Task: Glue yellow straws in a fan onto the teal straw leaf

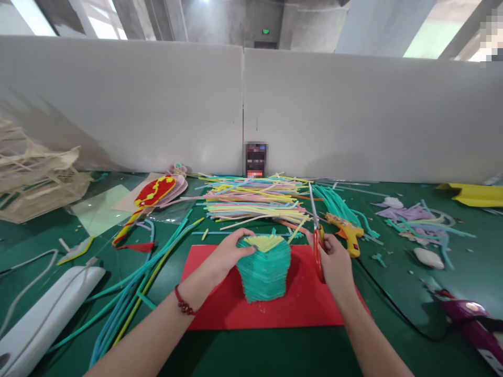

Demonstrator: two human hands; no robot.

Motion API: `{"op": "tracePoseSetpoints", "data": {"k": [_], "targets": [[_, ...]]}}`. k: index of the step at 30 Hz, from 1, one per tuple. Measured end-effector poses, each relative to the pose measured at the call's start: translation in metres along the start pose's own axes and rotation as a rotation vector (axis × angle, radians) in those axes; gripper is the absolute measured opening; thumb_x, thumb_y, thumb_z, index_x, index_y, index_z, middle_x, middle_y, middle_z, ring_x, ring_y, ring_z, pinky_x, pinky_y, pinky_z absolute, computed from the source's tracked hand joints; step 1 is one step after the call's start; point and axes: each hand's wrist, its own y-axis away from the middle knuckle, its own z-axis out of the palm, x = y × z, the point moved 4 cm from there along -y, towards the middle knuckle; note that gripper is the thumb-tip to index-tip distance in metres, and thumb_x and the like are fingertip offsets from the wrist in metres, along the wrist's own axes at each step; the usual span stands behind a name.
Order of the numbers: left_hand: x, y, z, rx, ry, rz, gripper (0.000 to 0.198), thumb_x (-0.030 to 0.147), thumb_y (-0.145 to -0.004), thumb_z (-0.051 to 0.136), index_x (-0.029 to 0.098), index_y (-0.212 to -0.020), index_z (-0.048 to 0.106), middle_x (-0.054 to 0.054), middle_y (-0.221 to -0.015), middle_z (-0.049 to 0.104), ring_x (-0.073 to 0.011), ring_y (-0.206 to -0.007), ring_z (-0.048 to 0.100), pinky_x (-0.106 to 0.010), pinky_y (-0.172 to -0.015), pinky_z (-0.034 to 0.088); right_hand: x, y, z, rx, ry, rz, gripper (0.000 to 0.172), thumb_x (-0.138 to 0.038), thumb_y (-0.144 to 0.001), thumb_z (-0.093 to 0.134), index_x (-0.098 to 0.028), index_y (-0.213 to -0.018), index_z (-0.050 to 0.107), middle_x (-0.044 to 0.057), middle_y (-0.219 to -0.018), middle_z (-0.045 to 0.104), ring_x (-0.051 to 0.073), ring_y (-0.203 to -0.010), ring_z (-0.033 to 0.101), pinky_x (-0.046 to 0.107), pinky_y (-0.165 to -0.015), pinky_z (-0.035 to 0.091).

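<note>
My left hand (226, 259), with a dark red bead bracelet on its wrist, grips the upper left edge of a teal piece (264, 275) built of rows of thin strips. A yellow fan-shaped patch (267, 242) of strips fills the top of that piece. It sits over a red sheet (214, 309). To its right, my right hand (337, 262) holds red-handled scissors (317, 256), their blades pointing up and away from me. One yellow strip (297, 230) stretches between the piece and my right hand; whether my fingers pinch it, I cannot tell.
Behind lies a heap of coloured strips (255, 196), with a phone (256, 159) against the white partition (157, 104). A yellow glue gun (348, 233) and a purple tool (467, 314) are on the right. Long strips (129, 298) and a white power strip (51, 314) lie left.
</note>
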Motion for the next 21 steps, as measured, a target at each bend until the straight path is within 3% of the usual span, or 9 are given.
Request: {"op": "tracePoseSetpoints", "data": {"k": [4,9,21], "targets": [[0.006,-0.001,-0.001,-0.039,-0.081,0.083,0.028,0.025,-0.067,0.070,0.020,-0.092,0.059,-0.001,-0.095,0.060,-0.0171,-0.085,0.057,-0.025,-0.071,0.044,0.000,0.000,0.003,-0.010,-0.059,0.004,0.039,-0.055,-0.066,0.069,-0.021,-0.076,0.052,0.003,-0.071,0.064,0.019,-0.069,0.059,0.027,-0.061,0.045],[0.014,0.001,-0.001,-0.029,-0.122,0.097,0.026,0.024,-0.067,0.069,0.020,-0.090,0.059,-0.002,-0.098,0.060,-0.0185,-0.089,0.057,-0.027,-0.074,0.044,0.004,0.000,0.005,-0.033,-0.034,-0.011,0.038,-0.053,-0.065,0.070,-0.021,-0.077,0.052,0.003,-0.073,0.066,0.020,-0.070,0.062,0.029,-0.062,0.047],[0.011,0.002,-0.003,-0.068,-0.027,0.067,0.042,0.031,-0.071,0.072,0.022,-0.111,0.060,-0.005,-0.114,0.062,-0.0210,-0.096,0.061,-0.028,-0.076,0.049,0.007,0.000,0.006,-0.048,0.003,-0.027,0.040,-0.053,-0.065,0.070,-0.020,-0.083,0.056,0.007,-0.079,0.069,0.024,-0.077,0.065,0.032,-0.066,0.050]]}}
